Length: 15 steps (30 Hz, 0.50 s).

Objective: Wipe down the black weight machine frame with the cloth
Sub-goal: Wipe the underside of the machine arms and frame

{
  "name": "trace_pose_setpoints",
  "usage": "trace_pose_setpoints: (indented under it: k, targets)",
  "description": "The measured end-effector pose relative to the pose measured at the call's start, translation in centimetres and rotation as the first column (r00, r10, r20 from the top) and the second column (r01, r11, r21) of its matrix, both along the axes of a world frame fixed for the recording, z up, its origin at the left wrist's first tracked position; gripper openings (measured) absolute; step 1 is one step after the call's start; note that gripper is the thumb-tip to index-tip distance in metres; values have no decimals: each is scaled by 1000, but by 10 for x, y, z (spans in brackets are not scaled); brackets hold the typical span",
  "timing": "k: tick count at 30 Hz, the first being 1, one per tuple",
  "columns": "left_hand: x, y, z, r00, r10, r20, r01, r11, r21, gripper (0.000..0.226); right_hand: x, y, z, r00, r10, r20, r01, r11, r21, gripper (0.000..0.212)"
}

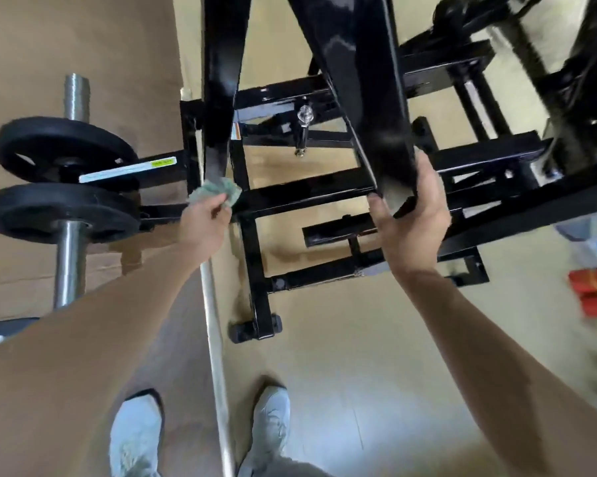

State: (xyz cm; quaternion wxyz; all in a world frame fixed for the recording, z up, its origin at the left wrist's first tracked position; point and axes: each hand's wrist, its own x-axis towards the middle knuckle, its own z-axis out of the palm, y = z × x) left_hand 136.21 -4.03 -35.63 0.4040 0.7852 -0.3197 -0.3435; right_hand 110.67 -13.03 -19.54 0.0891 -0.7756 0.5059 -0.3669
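Observation:
The black weight machine frame (310, 194) spreads across the upper half of the head view, with glossy square tubes and cross bars. My left hand (205, 222) holds a crumpled grey-green cloth (217, 193) against the lower end of a slanted black upright (221, 80). My right hand (410, 215) grips the bottom end of a wider black beam (366, 80) that rises toward the top of the view. Both arms reach forward over the floor.
Two black weight plates (62, 180) sit on a steel bar (71, 256) at the left. A long silver bar (216, 356) runs along the floor between my grey shoes (271, 432). Red items (595, 294) and a blurred plastic bag lie at the right edge.

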Motion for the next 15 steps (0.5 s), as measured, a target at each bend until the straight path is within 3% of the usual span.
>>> trace_pose_setpoints:
  k: [4,8,15]
  targets:
    - [-27,-34,-40,991,-132,32,132,991,6,41,10,0,-15,993,-90,82,93,995,-23,68]
    - [-46,-48,-40,951,-229,208,253,963,-97,40,19,-2,-21,970,-175,169,193,976,-98,62]
    - [-66,-71,-41,829,-396,395,509,827,-238,44,24,-3,-38,944,-232,234,271,950,-152,60]
